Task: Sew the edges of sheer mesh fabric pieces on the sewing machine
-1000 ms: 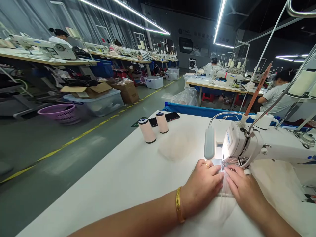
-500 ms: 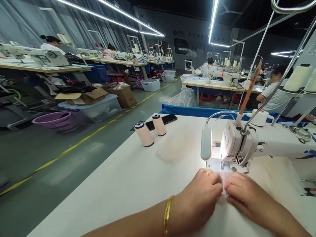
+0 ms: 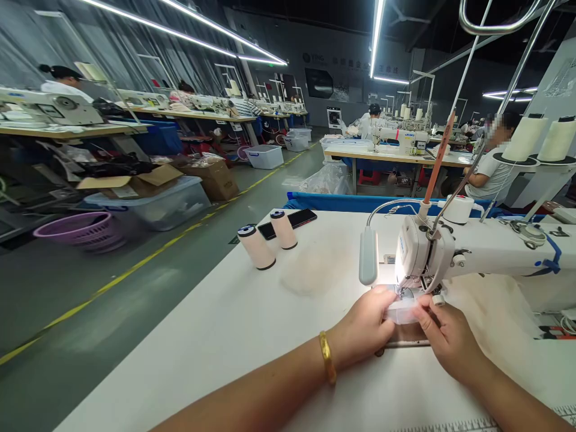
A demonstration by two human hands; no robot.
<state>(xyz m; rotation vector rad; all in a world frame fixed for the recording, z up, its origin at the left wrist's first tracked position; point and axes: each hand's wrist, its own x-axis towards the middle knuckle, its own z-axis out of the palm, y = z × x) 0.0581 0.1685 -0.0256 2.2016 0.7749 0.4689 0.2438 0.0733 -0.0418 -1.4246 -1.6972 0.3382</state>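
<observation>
Reaching in from the bottom edge, two bare arms meet at a sewing machine (image 3: 490,249) on a white counter (image 3: 216,348). A ruler (image 3: 477,425) lies along the bottom right edge, partly out of view. The left hand (image 3: 366,321), with a gold bangle (image 3: 327,359) at its wrist, pinches the left side of a small piece of sheer white cloth (image 3: 402,313) between thumb and fingers. The right hand (image 3: 450,336) pinches the opposite side, thumb against forefinger. The cloth stretches between them, just in front of the needle area; whether it lies under the needle is too small to tell.

Right of the hands, a pale sheer sheet (image 3: 490,306) spreads beneath the machine's arm. A grey lamp (image 3: 368,258) hangs left of the machine's head. Farther left is a thin beige heap (image 3: 310,273), and beyond it two pink spools (image 3: 256,247) stand upright beside a black phone (image 3: 302,218). An orange stick (image 3: 440,156) rises at a tilt above the machine, with two cream cones (image 3: 524,139) of thread to its right. Blue fabric (image 3: 324,202) runs along the counter's far edge.

Past that, a yellow line (image 3: 157,249) crosses the grey floor near a purple basket (image 3: 85,231), a clear tub (image 3: 166,204) and cardboard boxes (image 3: 216,180). Several people sit at other machines, under bright strip lights.
</observation>
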